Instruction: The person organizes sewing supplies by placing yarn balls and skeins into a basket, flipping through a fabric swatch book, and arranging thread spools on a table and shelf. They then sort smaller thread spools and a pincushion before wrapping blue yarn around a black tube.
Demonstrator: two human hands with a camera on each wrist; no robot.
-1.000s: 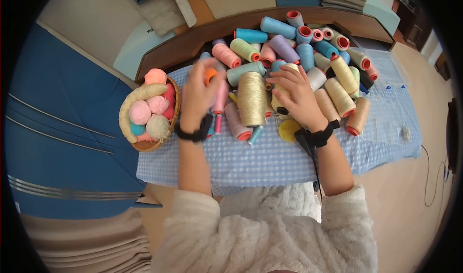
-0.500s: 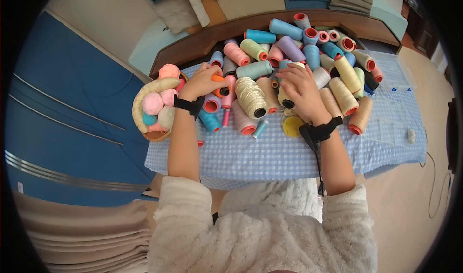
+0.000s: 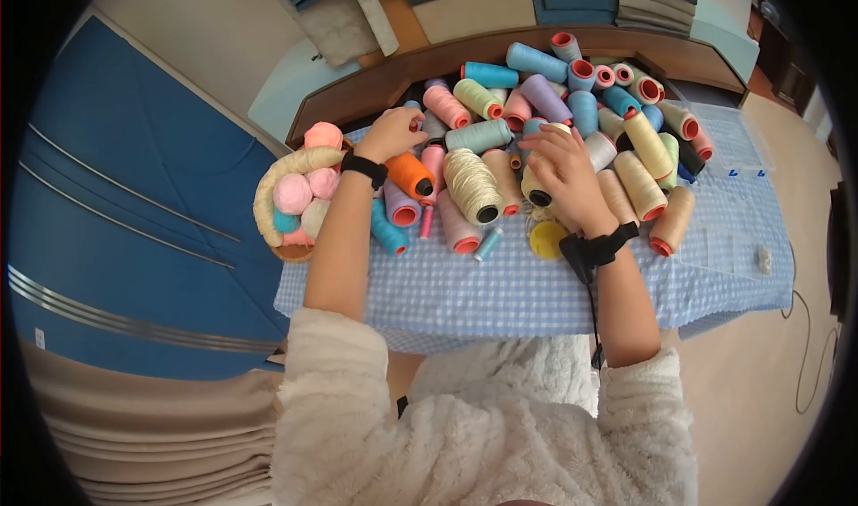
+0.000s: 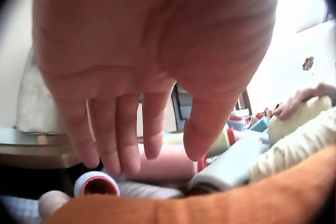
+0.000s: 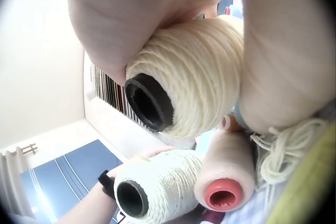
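Observation:
My left hand (image 3: 393, 135) hangs over the back left of the spool pile, just past an orange thread spool (image 3: 409, 175). In the left wrist view its fingers (image 4: 126, 134) point straight down and hold nothing, with a light blue spool (image 4: 86, 179) just below their tips and a pink spool (image 4: 165, 162) behind. My right hand (image 3: 567, 180) grips a cream yarn cone (image 5: 194, 77) with a black core, its fingers arched over the top. Left of that cone lies a larger cream yarn cone (image 3: 472, 184), its black core end toward me.
A wicker basket (image 3: 299, 251) of yarn balls stands at the left table end. Many coloured spools are heaped toward the wooden back edge (image 3: 429, 63). A yellow disc (image 3: 547, 240) and a small teal spool (image 3: 489, 244) lie in front, on the blue checked cloth (image 3: 483, 291).
My left hand has set down and let go of the orange spool, then moved toward the back. The larger cream cone has turned to show its black core. The right hand stays on its cone.

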